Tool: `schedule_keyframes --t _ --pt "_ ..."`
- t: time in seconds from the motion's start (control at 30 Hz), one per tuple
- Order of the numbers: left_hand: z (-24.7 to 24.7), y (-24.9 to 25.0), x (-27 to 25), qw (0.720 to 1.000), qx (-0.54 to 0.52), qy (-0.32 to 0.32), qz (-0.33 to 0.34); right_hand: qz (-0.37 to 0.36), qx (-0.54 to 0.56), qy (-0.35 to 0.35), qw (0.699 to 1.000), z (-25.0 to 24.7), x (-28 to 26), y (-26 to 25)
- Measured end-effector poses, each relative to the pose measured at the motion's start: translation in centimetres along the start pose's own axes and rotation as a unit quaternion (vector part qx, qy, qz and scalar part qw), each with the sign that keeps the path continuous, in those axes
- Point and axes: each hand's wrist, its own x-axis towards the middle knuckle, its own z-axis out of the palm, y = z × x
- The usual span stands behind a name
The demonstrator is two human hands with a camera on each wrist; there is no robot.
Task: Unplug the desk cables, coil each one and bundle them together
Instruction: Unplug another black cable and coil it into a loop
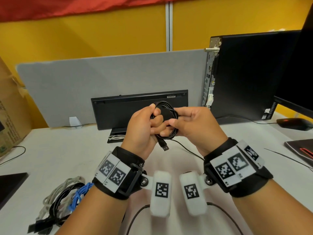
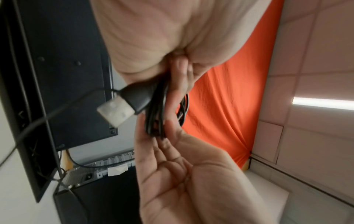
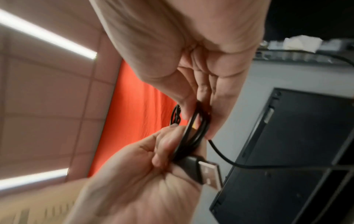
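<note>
In the head view both hands hold a coil of thin black cable (image 1: pixel 169 111) in the air above the desk, in front of the keyboard. My left hand (image 1: pixel 156 119) grips the coil's left side with curled fingers. The cable's USB plug (image 1: pixel 165 147) hangs out below that hand. My right hand (image 1: pixel 175 123) pinches the coil's right side. One loose strand (image 1: pixel 184 147) trails from the coil down to the desk. The left wrist view shows the USB plug (image 2: pixel 118 109) and the gathered loops (image 2: pixel 155 119) close up. In the right wrist view, the loops (image 3: pixel 193 136) sit between both hands.
A bundle of grey, black and blue cables (image 1: pixel 64 199) lies at the near left. A black keyboard (image 1: pixel 140 110) leans on the grey partition, with a white cable (image 1: pixel 116 137) at its base. At the right are a PC tower (image 1: pixel 245 73), a monitor (image 1: pixel 296 102) and a mouse (image 1: pixel 294 123). A cardboard box (image 1: pixel 10 116) stands at the left.
</note>
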Motion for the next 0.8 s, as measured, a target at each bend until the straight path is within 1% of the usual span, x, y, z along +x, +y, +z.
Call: schedule_keyframes --t 0.1,0.13,0.23,0.3,0.37,0.4,0.47,0.5,0.53,0.57,0.6,0.63,0.67,0.73,0.77,0.8 --pt "0.1 0.0 -0.1 0.998 0.06 0.015 0.009 -0.02 -0.127 0.052 0.99 0.0 0.3 0.2" --pt "0.2 0.0 -0.1 0.997 0.077 0.02 0.011 -0.026 -0.149 0.061 0.987 0.0 0.4 0.1" --pt "0.4 -0.2 -0.1 0.991 0.127 0.026 0.025 -0.042 -0.133 0.081 0.987 -0.3 0.3 -0.2" --pt "0.4 -0.3 -0.1 0.987 0.151 0.032 0.035 -0.04 -0.068 0.075 0.994 -0.4 0.1 -0.5" --pt "0.3 -0.4 -0.1 0.985 0.161 0.039 0.037 -0.016 0.035 0.051 0.998 -0.3 0.0 -0.8" --pt "0.3 -0.5 -0.1 0.984 0.167 0.039 0.035 -0.001 0.095 0.038 0.995 -0.4 0.0 -1.0" --pt "0.3 -0.6 -0.2 0.983 0.179 0.032 0.033 0.03 0.201 0.013 0.979 -0.4 -0.1 -1.1" --pt "0.3 -0.6 -0.3 0.981 0.187 0.029 0.034 0.043 0.234 0.001 0.971 -0.4 -0.1 -1.1" --pt "0.3 -0.6 -0.3 0.979 0.199 0.029 0.039 0.053 0.243 -0.01 0.969 -0.2 -0.2 -1.1" --pt "0.4 -0.7 -0.4 0.974 0.218 0.033 0.048 0.056 0.223 -0.014 0.973 0.0 -0.2 -1.0" --pt "0.5 -0.8 -0.4 0.969 0.239 0.04 0.059 0.046 0.17 -0.01 0.984 0.1 -0.2 -0.8" --pt "0.6 -0.8 -0.3 0.963 0.257 0.047 0.07 0.023 0.088 0.0 0.996 0.2 -0.2 -0.6" --pt "0.7 -0.7 -0.3 0.959 0.269 0.052 0.079 -0.006 -0.011 0.013 1.0 0.1 0.0 -0.4" --pt "0.8 -0.6 -0.2 0.957 0.269 0.063 0.091 -0.051 -0.179 0.025 0.982 -0.2 0.2 -0.3" --pt "0.9 -0.6 -0.2 0.957 0.266 0.068 0.094 -0.049 -0.239 0.017 0.969 -0.4 0.2 -0.3" --pt "0.9 -0.7 -0.2 0.956 0.266 0.075 0.096 -0.032 -0.281 0.001 0.959 -0.7 0.3 -0.4"
